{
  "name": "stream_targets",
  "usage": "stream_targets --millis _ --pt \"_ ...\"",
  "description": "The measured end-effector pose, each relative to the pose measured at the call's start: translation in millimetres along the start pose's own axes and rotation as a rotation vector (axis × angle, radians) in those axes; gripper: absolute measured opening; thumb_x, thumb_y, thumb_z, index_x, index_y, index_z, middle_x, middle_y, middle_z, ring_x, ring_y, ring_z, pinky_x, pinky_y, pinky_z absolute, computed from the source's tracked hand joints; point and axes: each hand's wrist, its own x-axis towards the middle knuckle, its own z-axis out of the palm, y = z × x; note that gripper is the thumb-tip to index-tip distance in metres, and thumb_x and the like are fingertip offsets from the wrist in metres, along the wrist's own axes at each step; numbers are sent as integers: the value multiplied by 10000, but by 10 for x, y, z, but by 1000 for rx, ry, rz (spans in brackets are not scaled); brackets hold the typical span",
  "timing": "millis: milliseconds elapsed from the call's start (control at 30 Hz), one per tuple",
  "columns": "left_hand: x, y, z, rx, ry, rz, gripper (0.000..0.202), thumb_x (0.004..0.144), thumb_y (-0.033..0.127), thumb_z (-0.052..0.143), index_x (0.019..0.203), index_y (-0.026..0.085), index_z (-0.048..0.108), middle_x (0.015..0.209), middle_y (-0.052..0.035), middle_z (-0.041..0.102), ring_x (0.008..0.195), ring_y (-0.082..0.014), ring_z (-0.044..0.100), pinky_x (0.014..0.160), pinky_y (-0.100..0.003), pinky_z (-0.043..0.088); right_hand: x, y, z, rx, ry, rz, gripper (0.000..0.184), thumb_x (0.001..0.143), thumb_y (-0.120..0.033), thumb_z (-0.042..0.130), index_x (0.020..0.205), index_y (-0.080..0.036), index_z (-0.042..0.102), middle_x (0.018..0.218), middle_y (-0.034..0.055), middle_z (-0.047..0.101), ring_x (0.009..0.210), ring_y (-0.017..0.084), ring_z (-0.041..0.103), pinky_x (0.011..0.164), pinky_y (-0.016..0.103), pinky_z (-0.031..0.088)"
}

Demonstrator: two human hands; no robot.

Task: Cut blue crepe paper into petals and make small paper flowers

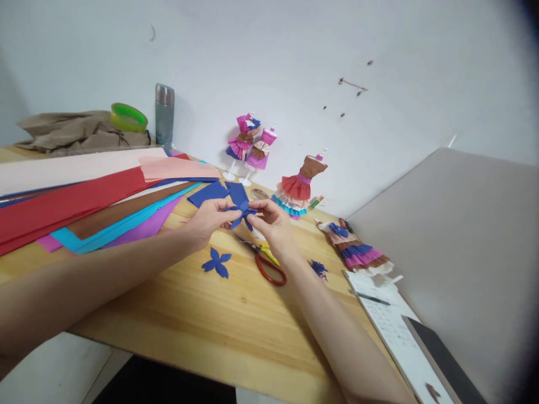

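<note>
My left hand (209, 220) and my right hand (273, 223) meet above the wooden table (202, 314), both pinched on a small blue paper flower piece (243, 212) held between them. A second blue four-petal paper flower (217, 262) lies flat on the table just below my left wrist. Red-handled scissors (266, 262) lie under my right wrist. Loose blue paper pieces (219, 192) rest behind my hands. A crumpled blue scrap (319, 269) sits to the right of my right forearm.
Large coloured paper sheets (76, 202) fan out at the left. Small mannequins in paper dresses (248, 147) (298, 188) stand by the wall, another (357, 251) lies on its side. A steel flask (164, 114), green tape roll (128, 116), clipboard with pen (391, 320) and dark tablet (446, 365) are around.
</note>
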Motion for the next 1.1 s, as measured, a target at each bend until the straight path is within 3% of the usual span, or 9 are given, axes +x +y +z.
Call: stream_targets --millis 133,433,733,1100 --pt "-9 5 12 11 -9 -24 242 594 322 801 693 152 660 684 -4 613 645 -124 534 644 -281 403 22 50 2 31 62 -3 141 638 -309 777 648 -214 673 777 14 664 689 148 560 648 294 461" --pt "-25 46 30 -43 -69 -84 235 648 328 796 729 133 692 684 -31 649 631 -128 553 626 -274 425 16 86 -11 117 43 127 213 628 -363 801 641 -199 667 702 3 655 622 124 533 638 280 437" --pt "-12 19 19 -52 -115 -93 295 707 409 755 716 131 656 683 -45 634 620 -136 538 614 -287 393 16 102 -8 149 29 156 292 615 -401 825 619 -196 618 593 -31 575 553 105 483 583 264 401" --pt "25 -28 -29 -116 -130 -78 307 718 422 761 709 148 624 675 -17 600 633 -131 533 637 -289 403 16 78 -7 27 16 26 212 666 -368 786 641 -212 644 629 -15 616 584 132 515 609 290 440"
